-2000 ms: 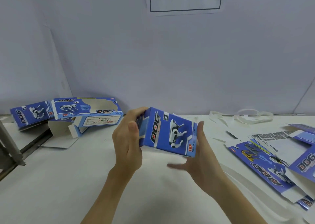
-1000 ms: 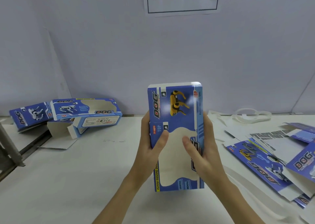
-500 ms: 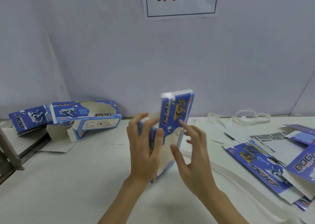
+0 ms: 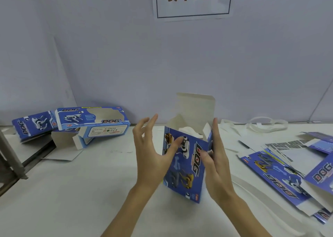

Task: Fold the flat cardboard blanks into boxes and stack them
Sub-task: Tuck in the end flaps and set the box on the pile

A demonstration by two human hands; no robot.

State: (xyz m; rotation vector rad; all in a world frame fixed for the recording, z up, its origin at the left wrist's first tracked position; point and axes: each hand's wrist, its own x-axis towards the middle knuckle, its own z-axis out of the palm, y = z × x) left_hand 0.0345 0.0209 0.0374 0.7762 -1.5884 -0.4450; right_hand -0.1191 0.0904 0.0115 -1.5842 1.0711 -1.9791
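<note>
While its white top flap stands open, the blue cardboard box (image 4: pixel 187 166), printed "DOG" in red beside robot dogs, is upright on the white table (image 4: pixel 72 191). The left hand (image 4: pixel 153 155) has spread fingers, its thumb touching the front panel. The right hand (image 4: pixel 216 166) pinches the box's right edge between thumb and straight fingers. Two folded "DOG" boxes (image 4: pixel 91 121) lie far left, one showing "TOP". Flat printed blanks (image 4: pixel 281 171) are heaped at right. A wall sign (image 4: pixel 192 0) bears "折盒".
</note>
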